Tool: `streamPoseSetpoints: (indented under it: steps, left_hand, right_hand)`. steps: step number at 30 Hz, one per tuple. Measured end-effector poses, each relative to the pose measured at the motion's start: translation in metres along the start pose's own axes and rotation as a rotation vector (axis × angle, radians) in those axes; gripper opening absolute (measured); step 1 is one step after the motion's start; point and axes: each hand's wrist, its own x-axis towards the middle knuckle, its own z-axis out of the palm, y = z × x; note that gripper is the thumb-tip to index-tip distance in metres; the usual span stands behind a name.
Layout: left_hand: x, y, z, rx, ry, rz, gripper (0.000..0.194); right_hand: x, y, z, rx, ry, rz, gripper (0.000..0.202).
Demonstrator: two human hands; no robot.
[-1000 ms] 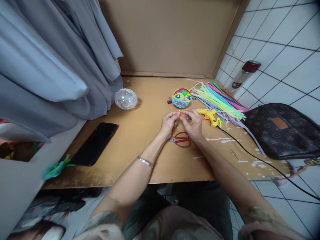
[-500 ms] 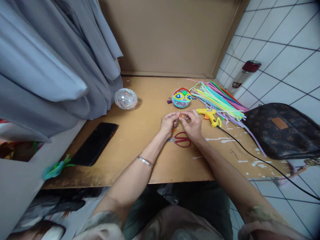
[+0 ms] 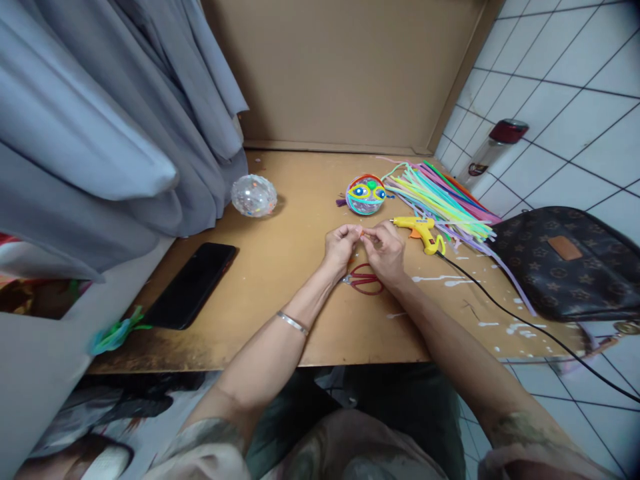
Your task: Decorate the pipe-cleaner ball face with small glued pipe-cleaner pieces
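My left hand [image 3: 341, 245] and my right hand [image 3: 385, 250] meet fingertip to fingertip above the table. Pinched between them is a small orange piece [image 3: 362, 232], mostly covered by the fingers; it may be pipe cleaner, but I cannot tell. Under my wrists lies a pair of red-handled scissors [image 3: 367, 279], its blades partly hidden by my left hand. Just right of my right hand, a yellow glue gun [image 3: 421, 231] rests on its side. Beyond my hands sits a clear ball decorated as a face [image 3: 366, 195], with yellow-rimmed blue eyes and a red top band.
A bundle of coloured pipe cleaners [image 3: 440, 200] lies at the back right, near a bottle [image 3: 493, 150] and a brown bag [image 3: 565, 263]. The glue gun's black cable [image 3: 500, 310] crosses the right side. To the left are a clear ball [image 3: 254, 196], a phone [image 3: 193, 287] and a grey curtain [image 3: 115, 120].
The view has shifted slightly. My fingertips have closed further over the orange piece, so less of it shows. Nothing on the table has visibly moved.
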Motion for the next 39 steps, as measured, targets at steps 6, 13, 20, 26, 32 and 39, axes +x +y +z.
streamPoseSetpoints:
  steps: [6,13,20,26,32,39]
  left_hand:
    - [-0.002,-0.002,0.001,-0.032,0.01,-0.03,0.03]
    - [0.001,-0.001,-0.002,-0.029,-0.037,-0.078,0.041]
    - [0.004,0.002,-0.003,-0.085,-0.102,-0.095,0.038]
    - [0.003,0.005,-0.004,-0.07,-0.158,-0.117,0.033]
    - [0.005,0.004,-0.006,-0.017,-0.178,-0.101,0.031]
    - [0.007,0.003,-0.008,0.037,-0.139,-0.079,0.028]
  right_hand:
    - [0.0,0.0,0.001,-0.008,0.013,0.004,0.016]
    - [0.002,-0.003,0.001,0.079,0.066,0.022,0.014]
    - [0.011,-0.004,-0.002,0.328,0.106,0.299,0.018]
    - [0.017,0.008,-0.001,0.698,-0.026,0.569,0.042]
    - [0.02,0.006,-0.006,0.736,-0.082,0.604,0.044]
    - [0.021,0.005,-0.01,0.64,-0.086,0.52,0.035]
